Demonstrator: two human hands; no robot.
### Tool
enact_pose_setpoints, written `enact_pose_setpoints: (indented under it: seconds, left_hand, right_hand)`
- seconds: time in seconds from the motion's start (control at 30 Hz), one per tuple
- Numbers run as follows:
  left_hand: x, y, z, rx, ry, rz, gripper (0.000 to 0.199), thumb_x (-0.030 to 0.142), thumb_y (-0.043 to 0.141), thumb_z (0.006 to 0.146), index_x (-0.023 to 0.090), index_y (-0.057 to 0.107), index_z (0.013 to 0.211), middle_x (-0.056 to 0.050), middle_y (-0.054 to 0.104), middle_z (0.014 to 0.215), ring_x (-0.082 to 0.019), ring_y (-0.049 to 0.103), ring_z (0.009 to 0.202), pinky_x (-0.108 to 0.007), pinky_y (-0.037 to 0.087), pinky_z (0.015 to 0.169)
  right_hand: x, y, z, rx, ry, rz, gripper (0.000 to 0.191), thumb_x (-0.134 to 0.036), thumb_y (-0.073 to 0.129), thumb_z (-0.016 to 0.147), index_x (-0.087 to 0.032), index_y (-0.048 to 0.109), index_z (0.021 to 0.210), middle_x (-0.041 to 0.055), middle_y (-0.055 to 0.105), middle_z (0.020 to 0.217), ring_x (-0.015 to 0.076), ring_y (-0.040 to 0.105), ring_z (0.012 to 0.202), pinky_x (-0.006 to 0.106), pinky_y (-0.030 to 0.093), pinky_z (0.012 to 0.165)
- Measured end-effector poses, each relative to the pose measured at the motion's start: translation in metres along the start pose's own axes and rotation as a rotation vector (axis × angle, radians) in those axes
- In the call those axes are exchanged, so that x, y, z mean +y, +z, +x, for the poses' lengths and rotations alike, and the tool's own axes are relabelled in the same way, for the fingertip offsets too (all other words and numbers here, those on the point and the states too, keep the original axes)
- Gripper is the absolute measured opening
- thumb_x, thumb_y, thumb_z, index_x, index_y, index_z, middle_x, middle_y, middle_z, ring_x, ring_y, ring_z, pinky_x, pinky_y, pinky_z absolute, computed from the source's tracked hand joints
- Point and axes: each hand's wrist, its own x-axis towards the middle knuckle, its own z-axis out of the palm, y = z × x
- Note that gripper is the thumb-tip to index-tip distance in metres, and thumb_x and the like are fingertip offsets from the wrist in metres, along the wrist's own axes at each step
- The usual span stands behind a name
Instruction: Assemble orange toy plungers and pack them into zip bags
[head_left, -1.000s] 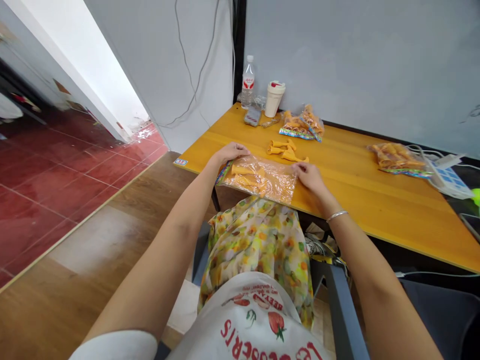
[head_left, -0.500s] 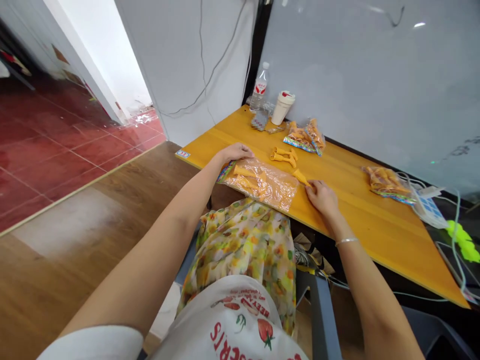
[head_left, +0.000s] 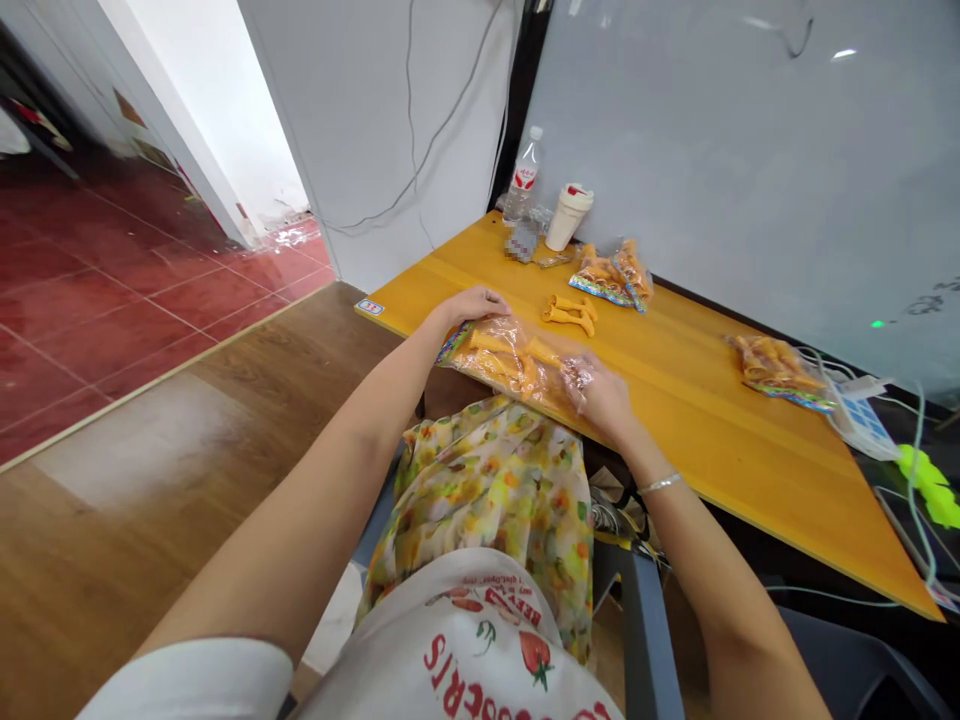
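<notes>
A clear plastic bag (head_left: 499, 372) with a colourful band lies at the table's front edge, with several orange pieces inside. My left hand (head_left: 478, 303) pinches the bag's upper edge near its left end. Inside the bag's right part is my right hand (head_left: 596, 392), seen through the film, its fingers closed round an orange piece (head_left: 546, 353). Behind the bag, a few loose orange pieces (head_left: 570, 317) rest on the table.
Filled bags of orange pieces (head_left: 604, 275) stand at the back, beside a white cup (head_left: 570, 217) and a plastic bottle (head_left: 523, 178). Another filled bag (head_left: 776, 368) lies at the right, near a power strip (head_left: 862, 415) and cables.
My right hand has moved left into the bag with the orange piece. The bag's film has bunched up round the fingers. My left hand stays at the bag's edge.
</notes>
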Motion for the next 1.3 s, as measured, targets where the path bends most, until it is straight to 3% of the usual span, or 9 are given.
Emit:
enact_pose_setpoints:
  seconds: [0.2,0.43,0.53,0.73,0.93,1.1,1.23,1.3]
  left_hand:
    - [-0.005,0.000,0.007,-0.021,0.035,-0.011,0.019,0.028,0.082,0.068,0.014,0.070,0.068,0.002,0.058,0.055,-0.007,0.046,0.049,-0.022,0.033,0.054]
    - [-0.005,-0.002,0.006,-0.012,0.059,-0.070,0.015,0.024,0.081,0.071,0.013,0.071,0.071,0.002,0.060,0.058,-0.007,0.048,0.052,-0.022,0.035,0.055]
    - [-0.005,-0.002,0.006,-0.026,0.058,-0.083,0.014,0.024,0.080,0.073,0.012,0.071,0.073,0.001,0.063,0.060,-0.007,0.051,0.054,-0.022,0.038,0.058]
    - [-0.004,0.000,0.006,0.022,0.070,-0.200,0.019,0.022,0.083,0.072,0.012,0.070,0.083,0.000,0.068,0.070,-0.008,0.057,0.061,-0.024,0.045,0.067]
    - [-0.003,-0.002,0.005,0.049,0.093,-0.212,0.018,0.019,0.082,0.076,0.012,0.069,0.086,0.002,0.065,0.069,-0.008,0.057,0.061,-0.023,0.043,0.067]
    - [-0.004,-0.002,0.006,0.067,0.089,-0.262,0.022,0.012,0.080,0.076,0.013,0.065,0.093,0.002,0.065,0.069,-0.008,0.059,0.064,-0.024,0.045,0.071]
    - [-0.004,-0.003,0.006,0.081,0.091,-0.253,0.028,0.012,0.082,0.074,0.014,0.065,0.097,0.002,0.066,0.072,-0.009,0.060,0.065,-0.024,0.046,0.072]
    - [-0.005,-0.004,0.006,0.096,0.100,-0.238,0.029,0.013,0.081,0.075,0.014,0.065,0.098,0.003,0.065,0.071,-0.009,0.060,0.064,-0.024,0.046,0.070]
  right_hand:
    - [-0.027,0.014,0.038,0.081,-0.036,0.043,0.039,-0.036,0.044,0.099,-0.030,0.065,0.131,0.0116,0.067,0.130,0.0322,0.065,0.110,0.044,0.053,0.090]
    - [-0.015,0.029,0.062,0.158,-0.043,0.282,0.038,-0.032,0.046,0.096,-0.019,0.070,0.123,0.0149,0.068,0.130,0.0319,0.059,0.124,0.050,0.048,0.106]
    - [-0.010,0.032,0.064,0.189,-0.019,0.321,0.038,-0.035,0.045,0.097,-0.017,0.072,0.117,0.0171,0.069,0.127,0.0326,0.061,0.123,0.052,0.048,0.105]
    - [-0.005,0.034,0.061,0.262,-0.182,0.533,0.044,-0.047,0.041,0.099,-0.019,0.073,0.112,0.0141,0.073,0.121,0.0265,0.065,0.119,0.046,0.046,0.110]
    - [0.008,0.043,0.057,0.375,-0.190,0.669,0.051,-0.067,0.050,0.093,-0.024,0.073,0.107,0.0105,0.074,0.120,0.0297,0.066,0.118,0.054,0.046,0.110]
    - [0.014,0.048,0.058,0.228,-0.149,1.026,0.045,-0.065,0.062,0.088,-0.028,0.071,0.111,0.0077,0.074,0.120,0.0274,0.072,0.106,0.048,0.059,0.095]
    - [0.022,0.055,0.055,0.326,-0.072,1.082,0.045,-0.064,0.071,0.082,-0.026,0.072,0.106,0.0069,0.074,0.118,0.0278,0.068,0.114,0.050,0.054,0.103]
    - [0.027,0.058,0.054,0.313,-0.046,1.128,0.045,-0.061,0.075,0.078,-0.026,0.071,0.106,0.0069,0.074,0.115,0.0278,0.069,0.112,0.050,0.054,0.102]
